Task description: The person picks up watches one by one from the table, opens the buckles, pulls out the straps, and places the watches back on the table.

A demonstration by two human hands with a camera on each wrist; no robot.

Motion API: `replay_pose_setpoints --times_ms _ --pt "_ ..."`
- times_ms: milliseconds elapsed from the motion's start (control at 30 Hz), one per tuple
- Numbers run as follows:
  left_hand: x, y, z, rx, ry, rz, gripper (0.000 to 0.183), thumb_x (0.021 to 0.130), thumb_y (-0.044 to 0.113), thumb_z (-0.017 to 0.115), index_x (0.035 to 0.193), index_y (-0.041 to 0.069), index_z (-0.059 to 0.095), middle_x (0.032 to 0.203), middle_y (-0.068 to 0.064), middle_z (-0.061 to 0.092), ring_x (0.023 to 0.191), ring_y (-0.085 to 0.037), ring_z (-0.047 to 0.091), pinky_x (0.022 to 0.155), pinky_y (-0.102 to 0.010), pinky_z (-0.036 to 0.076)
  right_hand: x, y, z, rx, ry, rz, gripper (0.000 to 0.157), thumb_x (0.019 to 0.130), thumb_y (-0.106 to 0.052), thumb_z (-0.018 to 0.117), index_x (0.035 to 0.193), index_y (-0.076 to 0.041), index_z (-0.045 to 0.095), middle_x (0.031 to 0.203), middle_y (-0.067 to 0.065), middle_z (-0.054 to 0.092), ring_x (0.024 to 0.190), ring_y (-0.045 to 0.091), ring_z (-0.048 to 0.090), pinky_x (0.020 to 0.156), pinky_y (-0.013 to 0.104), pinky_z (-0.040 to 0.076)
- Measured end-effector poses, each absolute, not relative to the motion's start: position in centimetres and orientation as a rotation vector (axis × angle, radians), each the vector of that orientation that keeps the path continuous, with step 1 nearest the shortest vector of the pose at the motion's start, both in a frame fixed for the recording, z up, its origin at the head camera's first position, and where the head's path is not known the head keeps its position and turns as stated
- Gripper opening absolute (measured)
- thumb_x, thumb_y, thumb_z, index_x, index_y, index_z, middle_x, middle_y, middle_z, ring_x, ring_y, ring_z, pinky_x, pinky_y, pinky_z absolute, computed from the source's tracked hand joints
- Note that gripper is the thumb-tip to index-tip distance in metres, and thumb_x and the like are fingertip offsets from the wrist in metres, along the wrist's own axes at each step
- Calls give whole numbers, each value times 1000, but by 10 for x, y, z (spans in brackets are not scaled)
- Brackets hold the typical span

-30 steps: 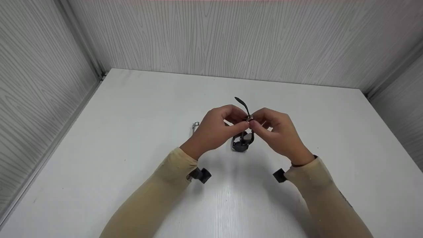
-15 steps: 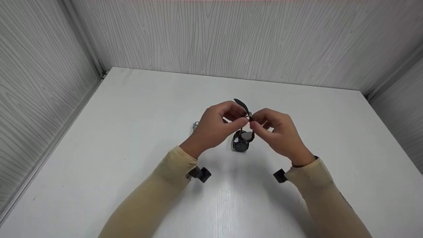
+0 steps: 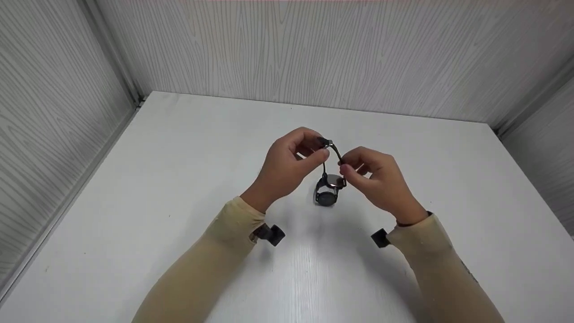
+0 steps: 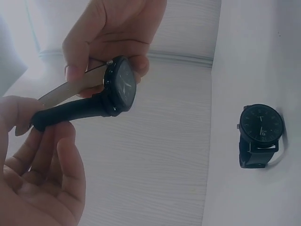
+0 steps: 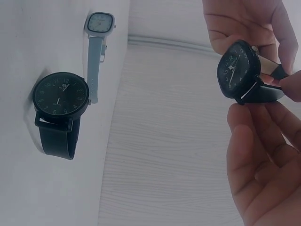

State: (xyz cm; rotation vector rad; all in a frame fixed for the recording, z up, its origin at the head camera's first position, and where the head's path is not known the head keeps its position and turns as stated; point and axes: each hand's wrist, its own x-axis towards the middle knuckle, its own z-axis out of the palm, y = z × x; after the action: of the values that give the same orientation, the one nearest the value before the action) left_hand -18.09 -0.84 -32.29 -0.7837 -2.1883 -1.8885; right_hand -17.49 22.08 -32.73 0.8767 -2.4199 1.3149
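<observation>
A wristwatch with a black squarish dial point(image 5: 237, 69) and a dark strap with a pale inner side is held in the air between both hands. My left hand point(image 3: 291, 159) pinches the strap's upper part near the metal buckle point(image 3: 329, 143). On the other side, my right hand point(image 3: 376, 179) pinches the strap point(image 3: 338, 154) between thumb and fingers. Under the held watch, a round black wristwatch point(image 4: 261, 125) rests on the table with its strap looped. The right wrist view also shows a small wristwatch point(image 5: 100, 23) with a light blue strap lying flat; the head view hides it.
The white table point(image 3: 215, 134) carries the watches, with wood-grain panels point(image 3: 287, 49) rising behind it and at both sides. Small black blocks point(image 3: 274, 234) stick out from the sleeve cuffs at each wrist.
My left hand has moved up and left, apart from the right hand, with the buckle following. The strap tip that stood up is now at the left fingers. The right hand stays nearly still.
</observation>
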Motion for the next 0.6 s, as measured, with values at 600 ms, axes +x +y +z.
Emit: replay_pose_setpoints --times_ms 600 --pt "-188 -12 -326 -732 -2222 -1733 21 102 23 65 118 9 65 104 2 69 94 -11 65 79 -31 56 -179 224 -330 655 -2479 1380 6 99 -6 62 101 -5 68 90 1 73 83 17 68 75 26 53"
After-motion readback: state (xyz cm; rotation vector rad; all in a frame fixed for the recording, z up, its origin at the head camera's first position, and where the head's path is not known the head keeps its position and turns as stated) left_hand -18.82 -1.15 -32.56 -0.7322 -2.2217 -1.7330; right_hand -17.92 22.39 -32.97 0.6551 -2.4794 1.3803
